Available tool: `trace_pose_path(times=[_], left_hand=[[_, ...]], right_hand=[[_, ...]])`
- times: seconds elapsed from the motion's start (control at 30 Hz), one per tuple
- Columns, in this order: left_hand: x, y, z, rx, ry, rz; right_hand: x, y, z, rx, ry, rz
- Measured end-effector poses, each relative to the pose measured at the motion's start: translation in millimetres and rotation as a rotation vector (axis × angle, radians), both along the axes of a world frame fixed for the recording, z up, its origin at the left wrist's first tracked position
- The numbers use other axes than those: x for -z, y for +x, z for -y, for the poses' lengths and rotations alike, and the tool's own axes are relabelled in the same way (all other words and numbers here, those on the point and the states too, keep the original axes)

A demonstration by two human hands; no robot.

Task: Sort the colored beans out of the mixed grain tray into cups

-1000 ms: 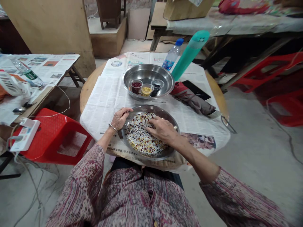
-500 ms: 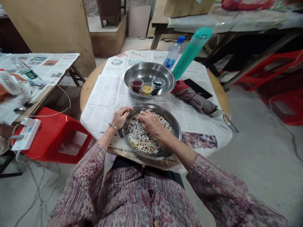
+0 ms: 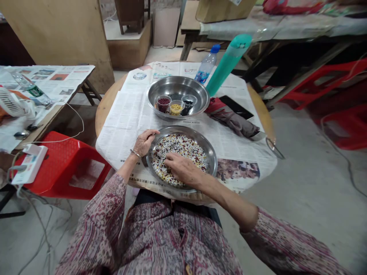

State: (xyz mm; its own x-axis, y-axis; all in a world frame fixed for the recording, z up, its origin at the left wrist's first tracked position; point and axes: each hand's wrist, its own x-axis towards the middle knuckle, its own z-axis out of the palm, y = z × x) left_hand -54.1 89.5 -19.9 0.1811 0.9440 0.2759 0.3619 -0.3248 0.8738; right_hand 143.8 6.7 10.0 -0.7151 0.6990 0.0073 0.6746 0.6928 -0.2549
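A shallow metal basin [image 3: 208, 147] in front of me holds a mix of white grains [image 3: 183, 147] with red, yellow and dark beans among them. At its left rim, my left hand [image 3: 144, 143] is closed on the edge, a bracelet at the wrist. My right hand [image 3: 183, 168] reaches in over the mix, fingertips pinched together at the grains; whatever they hold is hidden. Behind stands a second metal basin [image 3: 177, 84] with three clear cups: one of dark red beans [image 3: 163, 102], one of yellow beans [image 3: 176, 109], one of black beans [image 3: 188, 103].
Newspaper [image 3: 120, 114] covers the round table. To the right lie a folded umbrella [image 3: 229, 120] and a black tablet-like object [image 3: 236, 107]. A plastic bottle [image 3: 207, 65] and a tall teal container [image 3: 228, 65] stand behind. A red stool [image 3: 63, 164] with a power strip [image 3: 30, 164] is at left.
My right hand has moved toward me within the near basin, from the upper middle of the mix to lower down. My left hand stays on the rim. The view has shifted slightly.
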Motion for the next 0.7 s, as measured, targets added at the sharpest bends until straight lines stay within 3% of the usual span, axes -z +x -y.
trace_pose_path(times=[0.17,0.3,0.53,0.7], left_hand=[[-0.6,0,0,0.005,-0.002,-0.002],[-0.7,0,0,0.003,-0.009,-0.012],[-0.3,-1,-1,0.012,0.009,-0.006],[-0.1,-1,-1,0.0,-0.003,-0.007]], right_hand=[[1,40,-14,0.244,0.095,0.136],[-7,61,-7,0.357,0.037,0.098],[-12,46,32,0.205,-0.15,-0.163],[-1,13,19,0.173,-0.167,-0.195]])
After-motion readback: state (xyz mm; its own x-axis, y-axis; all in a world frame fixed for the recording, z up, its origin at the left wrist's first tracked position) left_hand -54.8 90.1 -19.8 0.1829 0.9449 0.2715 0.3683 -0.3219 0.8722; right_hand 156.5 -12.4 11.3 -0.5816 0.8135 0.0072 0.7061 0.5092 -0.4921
